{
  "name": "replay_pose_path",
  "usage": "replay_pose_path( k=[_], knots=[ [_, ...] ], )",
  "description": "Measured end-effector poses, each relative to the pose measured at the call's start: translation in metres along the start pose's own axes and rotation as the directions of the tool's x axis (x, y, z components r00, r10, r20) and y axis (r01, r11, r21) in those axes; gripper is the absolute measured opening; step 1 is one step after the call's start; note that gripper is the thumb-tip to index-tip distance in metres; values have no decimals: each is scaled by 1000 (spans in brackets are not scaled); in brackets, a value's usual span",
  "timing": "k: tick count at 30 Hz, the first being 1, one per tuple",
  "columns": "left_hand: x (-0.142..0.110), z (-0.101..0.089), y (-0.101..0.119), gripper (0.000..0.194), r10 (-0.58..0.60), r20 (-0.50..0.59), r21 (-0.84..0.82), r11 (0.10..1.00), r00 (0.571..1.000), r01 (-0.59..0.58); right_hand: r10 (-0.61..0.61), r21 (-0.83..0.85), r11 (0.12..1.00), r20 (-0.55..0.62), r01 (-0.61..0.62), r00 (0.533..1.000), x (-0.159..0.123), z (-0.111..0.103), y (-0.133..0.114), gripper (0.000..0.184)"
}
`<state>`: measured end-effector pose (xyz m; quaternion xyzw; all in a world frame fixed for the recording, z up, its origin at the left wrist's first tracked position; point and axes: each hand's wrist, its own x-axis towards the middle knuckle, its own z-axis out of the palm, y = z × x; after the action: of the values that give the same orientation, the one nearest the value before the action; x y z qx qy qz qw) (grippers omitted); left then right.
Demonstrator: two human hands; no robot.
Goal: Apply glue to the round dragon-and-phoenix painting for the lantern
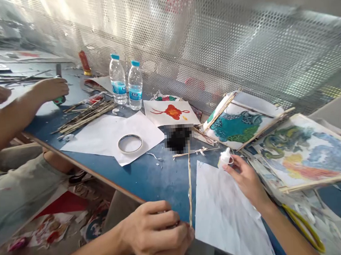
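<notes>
Nearest the camera, the left hand point(157, 231) is curled shut, its fingers pinching the near end of a thin stick point(189, 187) that runs away across the blue counter point(150, 178). At its far end a shorter cross-stick point(194, 152) lies over it, tied on with pale strips. Just right of the stick lies a white sheet point(226, 212), its near edge hanging over the counter's edge.

The right hand point(247, 178) rests on the sheet's far corner, its fingers closed around a small white glue bottle point(224, 158), which sits close beside the cross joint. By the right forearm lie yellow-handled scissors point(304, 223).

Farther off sit a tape ring point(130, 143) on white paper point(113, 136), painted kites point(274, 137) on stick frames, a bundle of sticks point(86, 114) and two water bottles point(126, 84). At the left, another person's hand point(52, 89) grips a dark object.

Risks, as I judge them: the stick is slender and held only at one end, so a hard pinch or twist could snap it or skew the tied joint. A squeeze on the bottle could drip glue onto the sheet or counter. The overhanging sheet could slide off if an arm drags it.
</notes>
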<state>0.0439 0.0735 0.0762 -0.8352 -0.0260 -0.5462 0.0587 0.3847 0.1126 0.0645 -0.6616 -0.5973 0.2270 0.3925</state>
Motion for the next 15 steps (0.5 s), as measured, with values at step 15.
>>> replay_pose_path(
  k=[15],
  knots=[
    [15,5,-20,38,197,405,-288,954,893,-81,163,209,967,-84,-142,983,28,-4,36,87]
  ],
)
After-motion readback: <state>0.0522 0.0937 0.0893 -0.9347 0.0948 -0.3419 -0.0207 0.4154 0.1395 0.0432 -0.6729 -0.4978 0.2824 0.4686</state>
